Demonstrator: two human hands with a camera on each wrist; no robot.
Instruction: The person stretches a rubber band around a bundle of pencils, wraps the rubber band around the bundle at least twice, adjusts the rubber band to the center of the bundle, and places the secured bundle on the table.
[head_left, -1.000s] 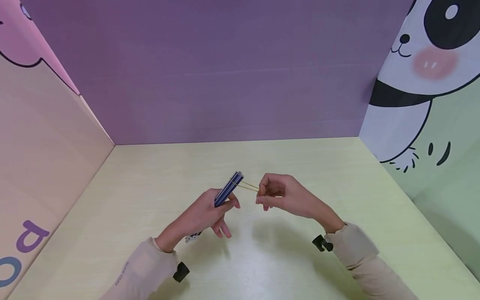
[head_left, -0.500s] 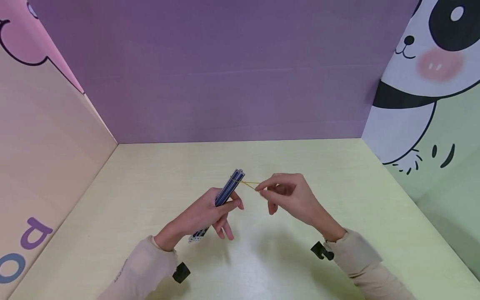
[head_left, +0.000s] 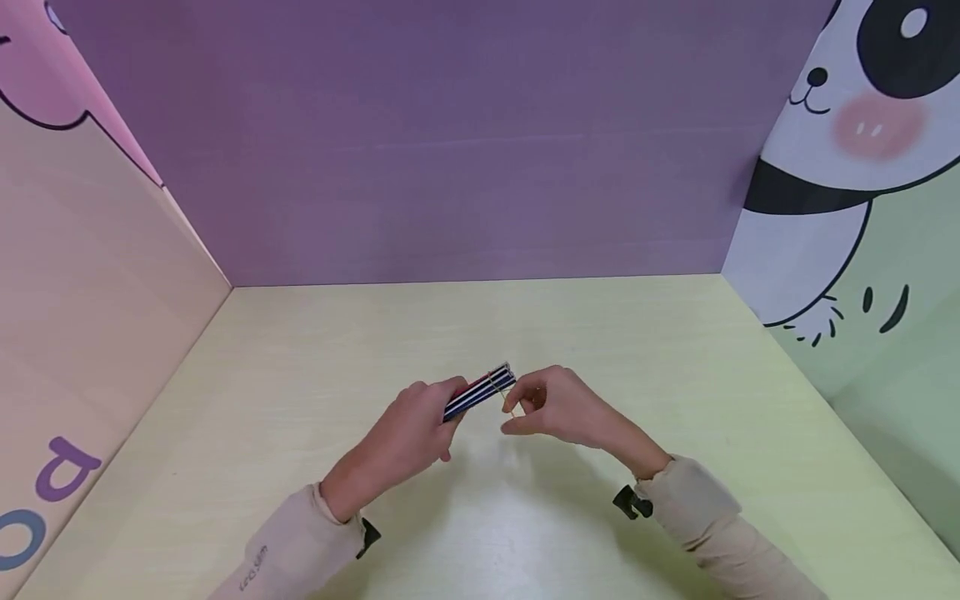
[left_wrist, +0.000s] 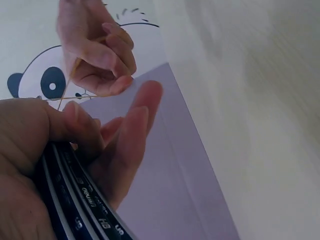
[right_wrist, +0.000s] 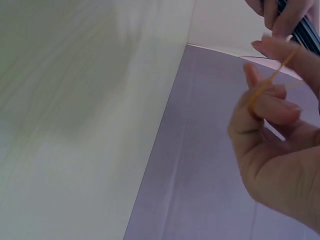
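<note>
The left hand (head_left: 397, 429) grips a bundle of dark, white-striped pencils (head_left: 480, 395), closed around the shafts. The bundle is held above the pale table (head_left: 322, 333), tilted, its free end pointing toward the right hand (head_left: 566, 410). A yellow rubber band (right_wrist: 272, 76) passes around the bundle near that end and extends rightward. The right hand, fingers bent, holds the band's loop just beside the pencil ends.

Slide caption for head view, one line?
Left hand grips a bundle of striped pencils; right hand holds a thin yellow band crossing the bundle near its far end.
</note>
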